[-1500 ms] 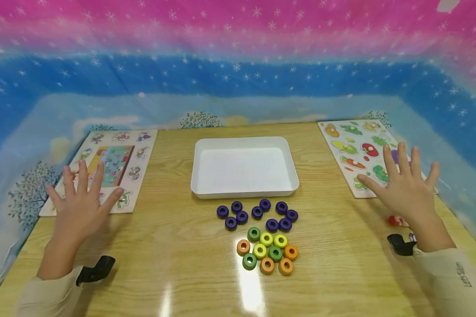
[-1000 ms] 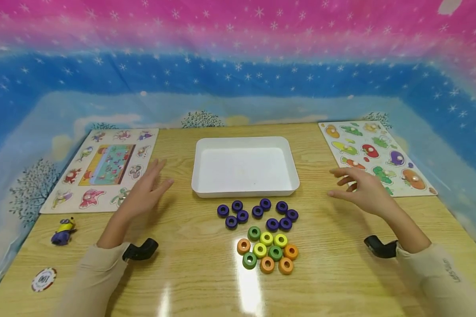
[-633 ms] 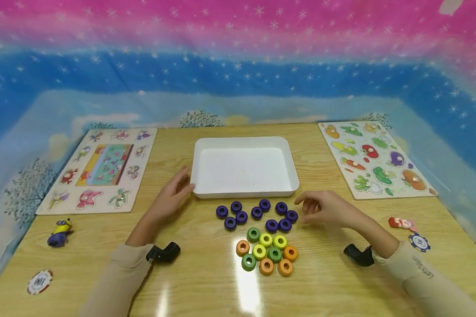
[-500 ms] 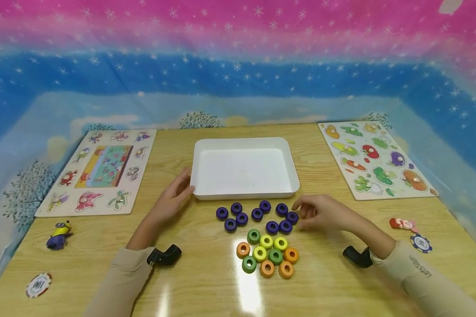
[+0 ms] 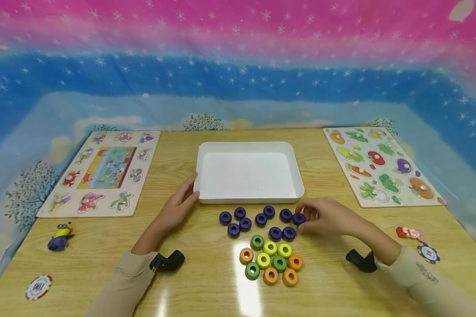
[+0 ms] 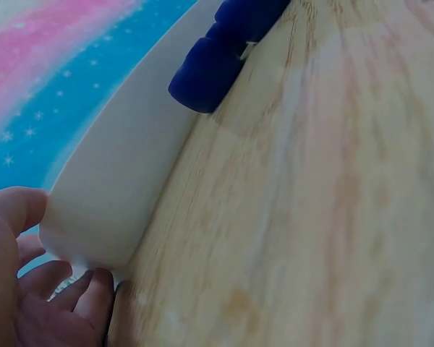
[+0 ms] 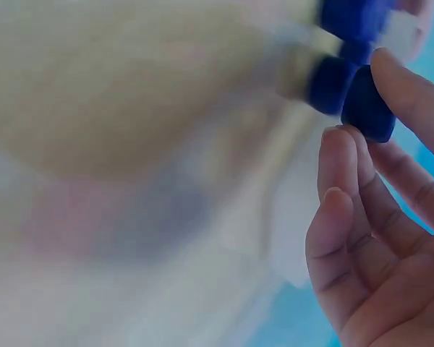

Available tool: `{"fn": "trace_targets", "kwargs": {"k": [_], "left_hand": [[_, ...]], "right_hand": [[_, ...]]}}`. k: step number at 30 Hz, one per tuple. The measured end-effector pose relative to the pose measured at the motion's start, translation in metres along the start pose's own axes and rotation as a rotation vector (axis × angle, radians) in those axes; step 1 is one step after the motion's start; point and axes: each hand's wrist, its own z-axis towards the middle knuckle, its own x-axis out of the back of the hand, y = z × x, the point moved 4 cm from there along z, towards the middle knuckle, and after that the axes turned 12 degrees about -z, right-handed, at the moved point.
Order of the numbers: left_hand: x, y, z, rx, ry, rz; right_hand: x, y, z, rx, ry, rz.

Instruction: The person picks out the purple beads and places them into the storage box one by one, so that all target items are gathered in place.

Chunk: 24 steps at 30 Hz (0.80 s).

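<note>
A white tray (image 5: 251, 176) stands on the wooden table. My left hand (image 5: 176, 208) rests at its front left corner, thumb and fingers touching the outside walls; the left wrist view shows the fingers loosely bent against the tray (image 6: 119, 173). In front of the tray lie several dark purple rings (image 5: 275, 234). My right hand (image 5: 328, 216) pinches the rightmost purple ring (image 5: 299, 219) between thumb and fingertips. That pinched ring (image 7: 367, 107) looks dark blue in the right wrist view, with the other fingers curved below it.
Nearer the front edge sit several green rings (image 5: 252, 270), yellow rings (image 5: 263, 260) and orange rings (image 5: 290, 277). A picture puzzle board (image 5: 144, 189) lies left, a vegetable puzzle board (image 5: 365, 176) right. Toys and chips include a yellow figure (image 5: 61, 236), a red-and-pink figure (image 5: 410, 233), and a blue chip (image 5: 428, 253).
Both hands, spread wide over the puzzle boards earlier, have come inward. The left reached the tray's corner, and the right came down to the rings and took the rightmost purple ring.
</note>
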Motion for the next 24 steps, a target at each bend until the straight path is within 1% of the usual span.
{"fn": "trace_targets", "kwargs": {"k": [4,7,9,11,13,16,21,24], "left_hand": [[-0.004,0.012,-0.003,0.01,0.01,0.025],[-0.005,0.018,-0.004,0.018,0.018,0.064],[-0.006,0.019,-0.005,0.02,0.021,0.095],[-0.005,0.019,-0.006,0.016,0.024,0.114],[-0.006,0.019,-0.007,0.011,0.024,0.119],[-0.006,0.018,-0.006,-0.001,0.021,0.115],[-0.005,0.018,-0.007,-0.013,0.025,0.104],[-0.004,0.02,-0.007,-0.021,0.029,0.107]], "right_hand": [[0.026,-0.008,0.011,0.033,0.054,-0.044],[0.041,-0.016,0.029,0.069,0.087,-0.062],[0.045,-0.021,0.046,0.105,0.09,-0.07],[0.043,-0.026,0.064,0.141,0.065,-0.07],[0.036,-0.029,0.081,0.167,0.022,-0.076],[0.022,-0.034,0.102,0.173,-0.059,-0.099],[0.003,-0.046,0.127,0.187,-0.167,-0.179],[-0.005,-0.055,0.139,0.205,-0.195,-0.201]]}}
